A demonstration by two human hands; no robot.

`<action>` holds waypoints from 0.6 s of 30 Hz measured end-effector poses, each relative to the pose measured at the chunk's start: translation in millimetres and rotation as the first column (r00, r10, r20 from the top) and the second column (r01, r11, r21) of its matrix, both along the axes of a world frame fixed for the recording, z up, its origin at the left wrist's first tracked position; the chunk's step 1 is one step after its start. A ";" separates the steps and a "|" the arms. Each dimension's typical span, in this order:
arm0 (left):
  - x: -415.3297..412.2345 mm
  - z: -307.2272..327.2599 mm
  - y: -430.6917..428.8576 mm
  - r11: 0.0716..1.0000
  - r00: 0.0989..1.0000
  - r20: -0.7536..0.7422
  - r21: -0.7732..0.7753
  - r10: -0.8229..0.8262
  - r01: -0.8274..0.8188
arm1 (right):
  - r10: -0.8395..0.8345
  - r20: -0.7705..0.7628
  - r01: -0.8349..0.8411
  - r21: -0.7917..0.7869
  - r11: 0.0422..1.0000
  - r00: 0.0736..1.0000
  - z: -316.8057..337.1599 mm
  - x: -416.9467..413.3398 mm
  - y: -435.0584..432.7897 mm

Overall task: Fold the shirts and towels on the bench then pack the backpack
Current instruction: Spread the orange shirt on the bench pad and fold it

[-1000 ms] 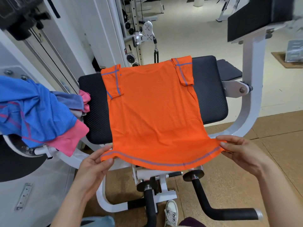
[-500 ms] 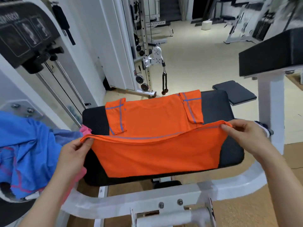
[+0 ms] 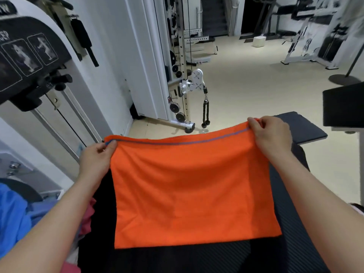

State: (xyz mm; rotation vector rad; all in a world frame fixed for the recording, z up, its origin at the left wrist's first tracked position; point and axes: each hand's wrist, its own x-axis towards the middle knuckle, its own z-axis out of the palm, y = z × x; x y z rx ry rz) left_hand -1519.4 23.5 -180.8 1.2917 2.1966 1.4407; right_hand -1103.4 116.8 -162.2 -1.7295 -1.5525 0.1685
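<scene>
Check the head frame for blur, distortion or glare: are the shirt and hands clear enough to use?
Head view: the orange shirt, left hand and right hand are sharp and evenly lit, without glare. Head view, upper right corner: gym machines smeared by blur. Head view, edges: wide-angle bending curves the white machine on the left.

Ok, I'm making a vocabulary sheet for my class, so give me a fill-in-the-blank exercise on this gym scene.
1. The left hand and right hand pinch the far edge of the ___ shirt.
2. The shirt lies on the ___ bench.
3. Left of the bench, beside a pink cloth, lies a ___ garment.
Missing words: orange; black; blue.
</scene>
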 end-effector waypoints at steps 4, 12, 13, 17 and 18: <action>-5.1 -7.4 33.0 0.985 0.970 -0.241 -0.160 0.030 -0.070 | -0.040 0.138 0.050 -0.070 0.996 0.990 -25.7 -9.2 34.6; -1.5 -13.4 40.2 0.964 0.960 -0.274 -0.240 0.050 -0.119 | -0.015 0.169 0.054 -0.229 0.972 0.985 -41.1 -11.9 45.2; 1.6 -11.2 35.3 0.970 0.969 -0.233 -0.207 0.081 -0.131 | 0.007 0.147 0.024 -0.211 0.977 0.989 -37.3 -12.2 40.4; 28.9 -17.3 -26.0 0.987 0.974 -0.195 -0.094 0.113 -0.133 | 0.032 0.043 -0.027 -0.102 0.994 0.999 -30.6 -0.7 -10.9; 39.6 -27.7 -49.3 0.987 0.974 -0.205 -0.104 0.099 -0.123 | 0.018 0.009 -0.017 -0.101 0.995 1.000 -35.5 2.7 -33.9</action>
